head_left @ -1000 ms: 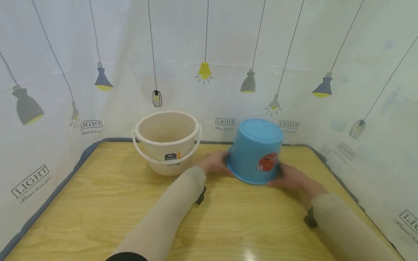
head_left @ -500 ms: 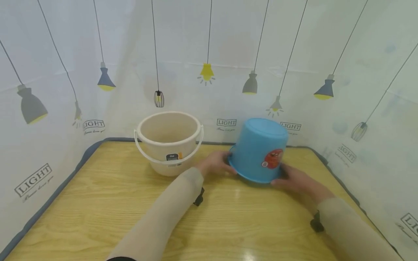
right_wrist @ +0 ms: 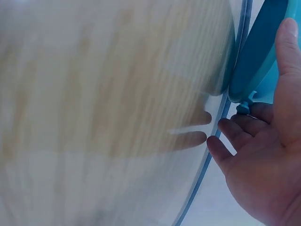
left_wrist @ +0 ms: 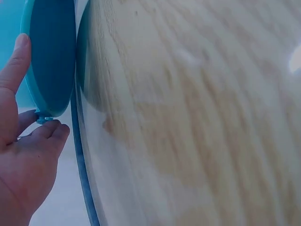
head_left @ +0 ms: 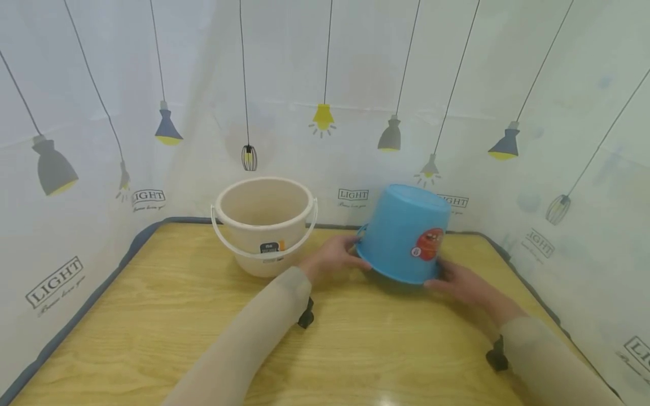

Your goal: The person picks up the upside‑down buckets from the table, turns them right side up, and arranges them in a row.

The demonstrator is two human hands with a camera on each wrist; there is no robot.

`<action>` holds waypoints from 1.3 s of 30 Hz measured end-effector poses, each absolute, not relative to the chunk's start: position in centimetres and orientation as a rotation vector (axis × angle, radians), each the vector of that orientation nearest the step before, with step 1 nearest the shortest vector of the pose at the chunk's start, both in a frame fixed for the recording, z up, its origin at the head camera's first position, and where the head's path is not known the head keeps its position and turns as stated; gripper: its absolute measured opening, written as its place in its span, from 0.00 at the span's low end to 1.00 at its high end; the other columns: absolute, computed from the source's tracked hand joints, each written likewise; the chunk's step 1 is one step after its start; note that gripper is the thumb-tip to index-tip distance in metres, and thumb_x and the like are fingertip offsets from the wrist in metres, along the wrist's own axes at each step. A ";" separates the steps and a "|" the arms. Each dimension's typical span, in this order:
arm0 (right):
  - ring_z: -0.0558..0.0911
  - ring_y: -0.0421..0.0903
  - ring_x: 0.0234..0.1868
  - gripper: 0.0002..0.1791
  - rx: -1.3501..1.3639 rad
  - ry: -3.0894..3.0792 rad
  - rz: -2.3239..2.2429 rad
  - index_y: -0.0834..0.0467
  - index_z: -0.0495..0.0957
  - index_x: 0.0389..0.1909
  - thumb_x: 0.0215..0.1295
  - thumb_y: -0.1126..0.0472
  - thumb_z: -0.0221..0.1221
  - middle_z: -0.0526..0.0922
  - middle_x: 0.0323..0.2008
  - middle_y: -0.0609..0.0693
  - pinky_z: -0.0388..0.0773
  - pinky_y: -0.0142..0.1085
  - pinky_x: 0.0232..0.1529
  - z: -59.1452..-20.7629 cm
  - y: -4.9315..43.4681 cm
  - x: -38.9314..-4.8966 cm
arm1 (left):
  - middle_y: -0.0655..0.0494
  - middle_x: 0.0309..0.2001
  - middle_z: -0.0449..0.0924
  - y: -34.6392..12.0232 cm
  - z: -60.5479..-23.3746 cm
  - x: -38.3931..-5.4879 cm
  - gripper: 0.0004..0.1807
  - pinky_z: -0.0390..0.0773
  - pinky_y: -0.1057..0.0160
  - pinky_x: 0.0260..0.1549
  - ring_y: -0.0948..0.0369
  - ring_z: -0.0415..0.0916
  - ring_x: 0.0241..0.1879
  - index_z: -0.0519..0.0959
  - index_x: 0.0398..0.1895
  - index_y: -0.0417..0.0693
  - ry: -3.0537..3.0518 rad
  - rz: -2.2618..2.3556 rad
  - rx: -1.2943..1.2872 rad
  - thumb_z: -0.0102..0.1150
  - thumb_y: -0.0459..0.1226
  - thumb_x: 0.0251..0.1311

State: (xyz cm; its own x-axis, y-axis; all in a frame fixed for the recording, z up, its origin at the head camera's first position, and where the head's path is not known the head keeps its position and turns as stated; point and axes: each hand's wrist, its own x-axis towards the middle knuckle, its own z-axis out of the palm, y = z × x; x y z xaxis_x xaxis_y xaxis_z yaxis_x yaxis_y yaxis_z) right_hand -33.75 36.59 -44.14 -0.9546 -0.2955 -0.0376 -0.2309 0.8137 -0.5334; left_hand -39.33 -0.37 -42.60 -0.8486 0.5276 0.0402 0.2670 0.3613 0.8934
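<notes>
A blue bucket (head_left: pixel 398 231) with a red round sticker is upside down and tilted, its base facing up. My left hand (head_left: pixel 332 258) grips its rim at the left side, and my right hand (head_left: pixel 464 283) grips the rim at the right. In the left wrist view, the thumb lies on the outer wall of the blue bucket (left_wrist: pixel 51 56) and the fingers reach under near the handle joint. The right wrist view shows a similar hold on the rim (right_wrist: pixel 256 70). Its mouth faces down towards the tabletop, with a narrow gap visible below the rim.
A cream bucket (head_left: pixel 264 225) stands upright at the back left, its white handle (head_left: pixel 265 256) hanging down in front. The wooden table (head_left: pixel 355 349) is bordered by lamp-printed white sheeting (head_left: pixel 284 67) at the back and both sides.
The blue bucket has shifted slightly right and tilted further, its sticker turning to the right, with both hands moving along. The cream bucket stays in place; the head view shifts a little.
</notes>
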 end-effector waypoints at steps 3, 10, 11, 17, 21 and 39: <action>0.57 0.76 0.84 0.64 -0.378 2.869 -0.848 0.62 0.45 0.90 0.72 0.26 0.62 0.54 0.86 0.70 0.57 0.72 0.81 -44.2 36.7 -33.7 | 0.49 0.86 0.63 -0.3 -42.7 -39.4 0.55 0.62 0.44 0.85 0.46 0.59 0.86 0.64 0.86 0.48 2.385 1.484 0.716 0.84 0.46 0.58; 0.54 0.74 0.86 0.61 -0.365 2.853 -0.923 0.62 0.45 0.90 0.75 0.26 0.59 0.50 0.87 0.68 0.54 0.71 0.83 -43.5 36.7 -33.4 | 0.46 0.86 0.62 -0.3 -42.9 -39.5 0.56 0.66 0.43 0.83 0.43 0.61 0.85 0.63 0.86 0.45 2.352 1.551 0.639 0.84 0.50 0.58; 0.54 0.74 0.86 0.61 -0.364 2.852 -0.936 0.62 0.45 0.89 0.76 0.27 0.58 0.50 0.87 0.68 0.55 0.70 0.83 -43.3 36.6 -33.3 | 0.47 0.86 0.62 -0.3 -42.9 -39.5 0.56 0.67 0.43 0.83 0.43 0.61 0.85 0.64 0.86 0.45 2.344 1.559 0.630 0.84 0.51 0.59; 0.59 0.73 0.84 0.58 -0.323 2.865 -1.012 0.62 0.47 0.89 0.77 0.28 0.58 0.55 0.86 0.69 0.59 0.70 0.82 -42.6 36.4 -33.1 | 0.50 0.85 0.65 -0.4 -42.7 -39.3 0.52 0.72 0.41 0.80 0.43 0.63 0.84 0.68 0.84 0.53 2.339 1.601 0.595 0.81 0.56 0.61; 0.61 0.72 0.84 0.56 -0.295 2.857 -1.106 0.60 0.50 0.89 0.77 0.27 0.57 0.57 0.86 0.67 0.59 0.71 0.82 -42.6 36.8 -33.2 | 0.50 0.83 0.70 -0.3 -42.8 -39.4 0.48 0.77 0.42 0.76 0.44 0.68 0.81 0.72 0.82 0.56 2.333 1.652 0.552 0.80 0.59 0.61; 0.57 0.71 0.86 0.47 -0.265 2.851 -1.135 0.51 0.61 0.87 0.79 0.27 0.54 0.61 0.86 0.61 0.56 0.75 0.81 -42.2 37.6 -32.8 | 0.52 0.78 0.77 -0.5 -43.1 -39.5 0.39 0.78 0.44 0.76 0.46 0.71 0.79 0.80 0.74 0.53 2.278 1.814 0.548 0.80 0.55 0.63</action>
